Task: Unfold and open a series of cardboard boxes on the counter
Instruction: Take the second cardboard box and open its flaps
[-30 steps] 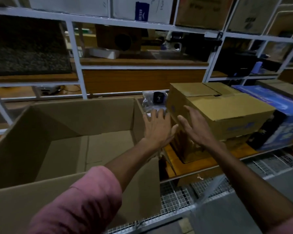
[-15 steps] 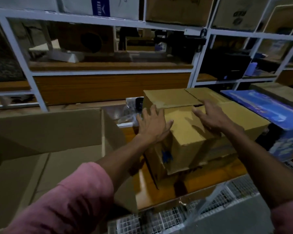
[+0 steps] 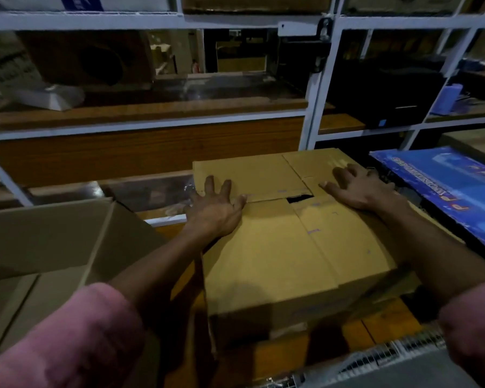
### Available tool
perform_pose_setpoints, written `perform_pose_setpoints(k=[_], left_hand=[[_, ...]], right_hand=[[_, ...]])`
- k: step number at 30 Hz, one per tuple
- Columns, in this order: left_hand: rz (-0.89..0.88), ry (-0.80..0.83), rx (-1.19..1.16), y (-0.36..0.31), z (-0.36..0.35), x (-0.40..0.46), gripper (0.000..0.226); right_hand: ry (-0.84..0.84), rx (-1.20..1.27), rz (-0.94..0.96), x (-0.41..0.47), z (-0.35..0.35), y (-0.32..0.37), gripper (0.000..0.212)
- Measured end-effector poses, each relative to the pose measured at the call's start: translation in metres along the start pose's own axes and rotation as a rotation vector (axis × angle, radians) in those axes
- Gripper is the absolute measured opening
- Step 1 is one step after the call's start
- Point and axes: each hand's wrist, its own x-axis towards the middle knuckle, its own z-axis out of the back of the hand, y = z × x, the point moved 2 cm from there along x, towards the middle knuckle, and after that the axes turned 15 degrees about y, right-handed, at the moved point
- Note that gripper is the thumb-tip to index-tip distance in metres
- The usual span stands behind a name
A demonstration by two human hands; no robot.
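Both hands flat on the shut box — flaps not yet lifted.

The box [image 3: 286,242] sits on the wooden counter [image 3: 381,323], between the open box [image 3: 53,242] on the left and a blue carton [image 3: 443,189] just beside it on the right. The left hand [image 3: 216,211] lies spread over the box's left top edge, fingers straight, gripping nothing; the right hand [image 3: 359,189] rests fingers splayed near the far right corner, also holding nothing. The top flaps meet at a seam with a small dark gap [image 3: 300,198] between the hands — that looks the best way in, to my eye. I'd slip fingertips in there, lift the near flap first, and keep one palm down so the box doesn't slide toward the counter's edge.
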Motion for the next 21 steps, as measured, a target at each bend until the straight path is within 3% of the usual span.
perform_pose_setpoints(k=[6,14,21], left_hand=[[-0.025,-0.033,0.028,0.014,-0.007,0.023,0.090],[-0.062,-0.088,-0.078,0.014,0.011,-0.007,0.077],[-0.332,-0.489,-0.160,0.004,0.074,-0.067,0.085]], right_hand=[[0.017,-0.001,0.035,0.033,0.012,-0.012,0.104],[-0.186,0.143,0.055,-0.007,0.009,-0.011,0.102],[-0.587,0.365,0.207,-0.105,0.048,-0.005,0.086]])
